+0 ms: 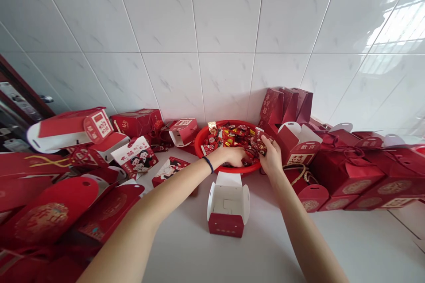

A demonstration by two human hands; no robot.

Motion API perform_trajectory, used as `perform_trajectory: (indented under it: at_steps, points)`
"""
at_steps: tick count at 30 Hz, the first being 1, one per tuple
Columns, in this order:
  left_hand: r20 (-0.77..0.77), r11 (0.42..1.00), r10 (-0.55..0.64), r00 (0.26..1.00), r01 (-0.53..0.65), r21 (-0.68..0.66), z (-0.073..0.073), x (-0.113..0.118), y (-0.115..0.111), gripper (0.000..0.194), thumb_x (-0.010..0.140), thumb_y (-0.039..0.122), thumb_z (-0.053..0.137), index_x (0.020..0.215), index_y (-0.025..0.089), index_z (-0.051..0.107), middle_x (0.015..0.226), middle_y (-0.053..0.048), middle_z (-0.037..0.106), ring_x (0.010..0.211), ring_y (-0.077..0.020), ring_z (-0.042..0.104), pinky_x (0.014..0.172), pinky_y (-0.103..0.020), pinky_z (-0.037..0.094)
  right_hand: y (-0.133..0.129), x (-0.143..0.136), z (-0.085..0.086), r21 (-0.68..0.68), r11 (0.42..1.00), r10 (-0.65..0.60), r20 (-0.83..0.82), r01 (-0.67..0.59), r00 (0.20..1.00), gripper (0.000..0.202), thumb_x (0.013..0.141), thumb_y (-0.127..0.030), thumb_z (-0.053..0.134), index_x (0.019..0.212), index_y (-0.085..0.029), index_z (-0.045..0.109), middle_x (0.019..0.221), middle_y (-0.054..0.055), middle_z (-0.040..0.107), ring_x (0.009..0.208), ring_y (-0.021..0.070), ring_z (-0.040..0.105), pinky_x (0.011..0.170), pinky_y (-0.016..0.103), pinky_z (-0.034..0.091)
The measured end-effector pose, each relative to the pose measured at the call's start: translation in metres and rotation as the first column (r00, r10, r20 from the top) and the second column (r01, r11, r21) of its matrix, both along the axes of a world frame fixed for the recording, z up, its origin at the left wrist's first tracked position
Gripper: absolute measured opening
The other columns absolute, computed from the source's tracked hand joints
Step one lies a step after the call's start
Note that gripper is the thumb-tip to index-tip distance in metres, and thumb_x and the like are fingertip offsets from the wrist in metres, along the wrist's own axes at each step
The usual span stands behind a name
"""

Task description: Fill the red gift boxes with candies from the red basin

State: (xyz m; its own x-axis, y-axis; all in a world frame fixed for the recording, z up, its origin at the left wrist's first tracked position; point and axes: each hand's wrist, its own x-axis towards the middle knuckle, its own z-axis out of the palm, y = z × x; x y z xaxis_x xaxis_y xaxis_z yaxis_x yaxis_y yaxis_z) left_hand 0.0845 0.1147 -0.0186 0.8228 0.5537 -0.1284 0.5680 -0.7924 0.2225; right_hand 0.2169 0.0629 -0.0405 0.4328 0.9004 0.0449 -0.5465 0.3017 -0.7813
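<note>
A red plastic basin (198,141) full of wrapped candies (229,135) stands against the tiled wall. My left hand (236,156), with a dark band on its wrist, reaches into the basin. Its fingers curl down among the candies, and their tips are hidden. At the basin's right rim, my right hand (272,155) is closed on a dark red wrapped packet (260,139) with white print. In front of the basin sits an open red gift box (226,224), upright, its white inside showing and its flaps raised.
Several red gift boxes (352,170) with ribbons are stacked at the right, next to an open box (300,141). More boxes (53,212) crowd the left side. A printed card box (137,157) leans left of the basin. White tiles (226,84) form the back wall.
</note>
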Motion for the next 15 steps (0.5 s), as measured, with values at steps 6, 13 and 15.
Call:
perform_trajectory:
  at_steps: [6,13,15]
  points:
    - [-0.081,0.997,0.023,0.996,-0.017,0.079,-0.003,0.015,-0.001,0.024,0.077,0.009,0.063,0.095,0.018,0.076,0.11,-0.014,0.075,0.094,-0.0315,0.071,0.078,-0.037,0.054,-0.001,-0.002,0.002,0.011,1.0,0.001,0.016,-0.001,1.0,0.027,0.064,-0.035,0.083,0.083,-0.022,0.069,0.079,0.001,0.077,0.078,0.0231,0.076,0.068,0.033,0.059]
    - [-0.029,0.988,0.112,0.993,-0.108,0.111,-0.016,0.019,0.003,0.02,0.078,0.007,0.061,0.089,0.016,0.075,0.106,-0.017,0.075,0.099,-0.0335,0.071,0.085,-0.04,0.053,-0.002,-0.001,0.003,-0.023,1.0,-0.012,0.006,0.012,1.0,0.024,0.063,-0.032,0.082,0.082,-0.022,0.07,0.082,0.001,0.078,0.079,0.0204,0.074,0.067,0.029,0.057]
    - [0.012,0.985,0.145,0.989,-0.145,0.093,-0.016,0.016,0.009,0.019,0.077,0.005,0.06,0.083,0.016,0.075,0.098,-0.016,0.076,0.092,-0.0319,0.072,0.082,-0.038,0.053,-0.003,-0.001,0.003,-0.031,0.999,-0.014,0.006,0.014,1.0,0.025,0.063,-0.031,0.081,0.083,-0.022,0.071,0.082,0.001,0.078,0.079,0.0194,0.074,0.067,0.028,0.056]
